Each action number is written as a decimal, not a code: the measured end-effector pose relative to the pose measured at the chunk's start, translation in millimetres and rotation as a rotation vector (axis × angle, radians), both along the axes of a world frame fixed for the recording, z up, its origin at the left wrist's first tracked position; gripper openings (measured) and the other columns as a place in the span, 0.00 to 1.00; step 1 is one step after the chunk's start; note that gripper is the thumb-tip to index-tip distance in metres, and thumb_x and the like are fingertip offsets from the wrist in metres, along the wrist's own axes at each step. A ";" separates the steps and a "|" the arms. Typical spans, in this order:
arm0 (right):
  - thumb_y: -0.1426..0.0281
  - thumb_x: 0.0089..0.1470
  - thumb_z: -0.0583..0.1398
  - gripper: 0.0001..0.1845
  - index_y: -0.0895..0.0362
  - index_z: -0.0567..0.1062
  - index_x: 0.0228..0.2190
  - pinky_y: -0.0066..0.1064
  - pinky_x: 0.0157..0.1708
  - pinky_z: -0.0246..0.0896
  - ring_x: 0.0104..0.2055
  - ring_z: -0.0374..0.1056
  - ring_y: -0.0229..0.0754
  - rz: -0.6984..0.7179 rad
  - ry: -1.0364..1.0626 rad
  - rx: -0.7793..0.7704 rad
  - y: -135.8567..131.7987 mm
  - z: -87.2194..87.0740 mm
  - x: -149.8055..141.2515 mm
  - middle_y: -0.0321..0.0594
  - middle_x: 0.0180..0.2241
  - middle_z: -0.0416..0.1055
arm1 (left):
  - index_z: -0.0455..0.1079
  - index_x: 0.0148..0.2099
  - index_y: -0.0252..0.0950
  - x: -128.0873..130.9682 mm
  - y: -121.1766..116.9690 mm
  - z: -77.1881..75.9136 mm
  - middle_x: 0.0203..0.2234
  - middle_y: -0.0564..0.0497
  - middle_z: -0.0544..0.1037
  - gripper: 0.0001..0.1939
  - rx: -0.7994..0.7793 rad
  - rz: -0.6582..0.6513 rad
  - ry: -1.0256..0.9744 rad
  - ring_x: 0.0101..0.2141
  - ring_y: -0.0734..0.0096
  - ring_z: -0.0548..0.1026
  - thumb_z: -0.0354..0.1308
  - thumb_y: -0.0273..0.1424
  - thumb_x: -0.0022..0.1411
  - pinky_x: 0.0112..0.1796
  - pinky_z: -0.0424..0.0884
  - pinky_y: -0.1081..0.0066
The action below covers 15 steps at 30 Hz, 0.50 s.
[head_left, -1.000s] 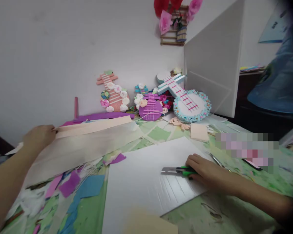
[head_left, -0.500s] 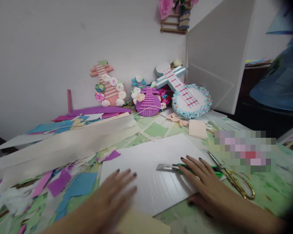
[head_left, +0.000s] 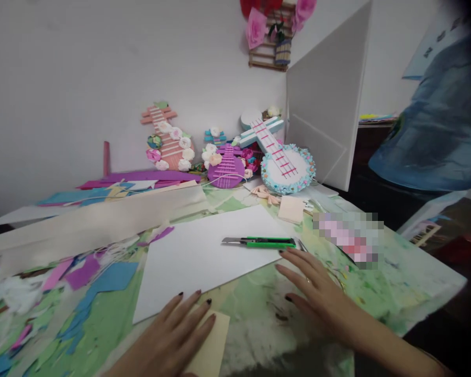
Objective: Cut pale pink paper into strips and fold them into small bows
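A white board (head_left: 196, 256) lies slanted on the paint-marked green table cover. Across its right part rests a green utility knife (head_left: 269, 242) with some blade showing, pointing left. My left hand (head_left: 180, 327) has its fingers stretched out at the board's lower edge, over a pale yellow sheet (head_left: 210, 345) that it partly covers. To the right of the board, my right hand (head_left: 317, 290) is open, fingers spread and holding nothing, fingertips close to the knife's handle end. Scissors (head_left: 301, 245) are mostly hidden behind this hand.
Decorated paper instruments stand against the wall, including a purple one (head_left: 226, 166) and a white-and-blue one (head_left: 286, 170). Paper scraps (head_left: 113, 277) and a long cream strip (head_left: 102, 217) cover the left side. A blue water jug (head_left: 427, 131) stands at right beyond the table edge.
The view has turned right. My left hand has drawn back from over the board to its lower edge, and my right hand has come off the knife to the board's right.
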State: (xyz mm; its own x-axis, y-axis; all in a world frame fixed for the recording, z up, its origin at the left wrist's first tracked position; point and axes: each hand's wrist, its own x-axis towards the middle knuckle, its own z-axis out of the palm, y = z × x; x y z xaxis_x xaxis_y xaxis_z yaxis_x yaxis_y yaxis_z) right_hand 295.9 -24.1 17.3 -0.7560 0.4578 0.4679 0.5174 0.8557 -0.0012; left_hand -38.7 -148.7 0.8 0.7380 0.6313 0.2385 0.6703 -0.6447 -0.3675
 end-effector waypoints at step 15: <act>0.62 0.62 0.36 0.28 0.62 0.54 0.58 0.46 0.39 0.68 0.46 0.67 0.54 -0.977 0.735 -0.338 61.2 -99.5 292.7 0.53 0.44 0.68 | 0.42 0.69 0.45 30.0 -13.0 -51.7 0.62 0.46 0.59 0.41 -0.007 0.281 -0.128 0.59 0.48 0.62 0.55 0.44 0.58 0.54 0.63 0.55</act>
State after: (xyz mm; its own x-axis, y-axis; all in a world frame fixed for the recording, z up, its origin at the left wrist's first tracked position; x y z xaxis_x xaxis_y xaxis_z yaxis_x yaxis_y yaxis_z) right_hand 588.6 37.0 -82.2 0.3504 0.8545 0.3834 0.7154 0.0200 -0.6984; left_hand -8.7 -161.7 -51.0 0.4982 0.8085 0.3131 0.8634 -0.4294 -0.2650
